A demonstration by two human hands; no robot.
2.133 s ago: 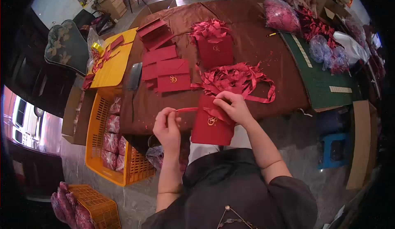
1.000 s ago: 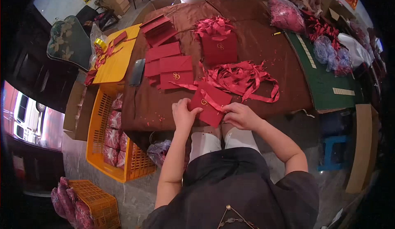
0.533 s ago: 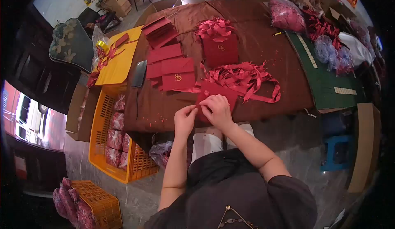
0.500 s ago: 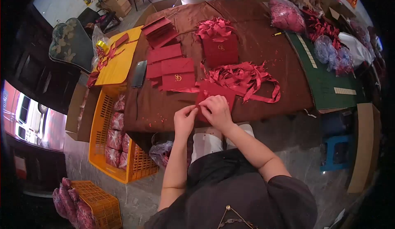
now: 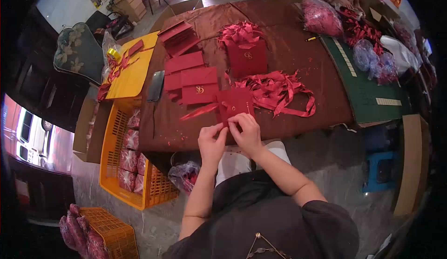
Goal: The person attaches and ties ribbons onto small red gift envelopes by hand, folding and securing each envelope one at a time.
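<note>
A small red paper gift bag (image 5: 236, 101) lies at the table's near edge, with faint lettering and a little hole on its face. My left hand (image 5: 212, 141) pinches at the bag's near left corner. Beside it, my right hand (image 5: 247, 132) is closed at the near edge, its fingertips almost meeting the left ones. Whether a ribbon is also between the fingertips is hidden. A red ribbon end (image 5: 200, 112) sticks out left of the bag. Just beyond lie a pile of red ribbons (image 5: 279, 91) and several flat red bags with gold monograms (image 5: 199, 89).
An upright red bag (image 5: 247, 61) topped with ribbons stands farther back on the brown tablecloth (image 5: 312, 110). A phone (image 5: 156, 86) lies left. Yellow crates (image 5: 108, 170) stand on the floor; a green board (image 5: 377, 91) is at right. Another person's hand (image 5: 344, 2) is at far right.
The bag now shows its face, with the hole and lettering uncovered. Both my hands have moved slightly toward my body, and the ribbon end at left has shifted and spread out.
</note>
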